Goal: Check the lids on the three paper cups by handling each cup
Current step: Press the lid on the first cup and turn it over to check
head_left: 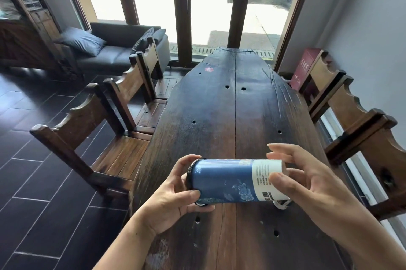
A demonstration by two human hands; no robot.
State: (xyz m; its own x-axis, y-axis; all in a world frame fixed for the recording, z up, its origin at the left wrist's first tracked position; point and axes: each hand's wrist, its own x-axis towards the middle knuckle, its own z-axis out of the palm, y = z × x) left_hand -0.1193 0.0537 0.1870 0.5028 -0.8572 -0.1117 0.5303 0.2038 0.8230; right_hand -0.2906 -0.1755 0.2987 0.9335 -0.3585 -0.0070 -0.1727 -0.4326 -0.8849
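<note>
A tall blue paper cup with a white printed band lies sideways in the air just above the dark wooden table. Its black lid points left. My left hand grips the lid end, thumb under and fingers over. My right hand holds the white bottom end, thumb on the band and fingers spread behind. Under the cup, parts of two other cups peek out: a dark rim at the left and a white-and-black edge at the right. They are mostly hidden.
Wooden chairs line the table on the left and on the right. A red box stands by the far right chair. A dark sofa sits before the big windows. The tabletop has several small round holes.
</note>
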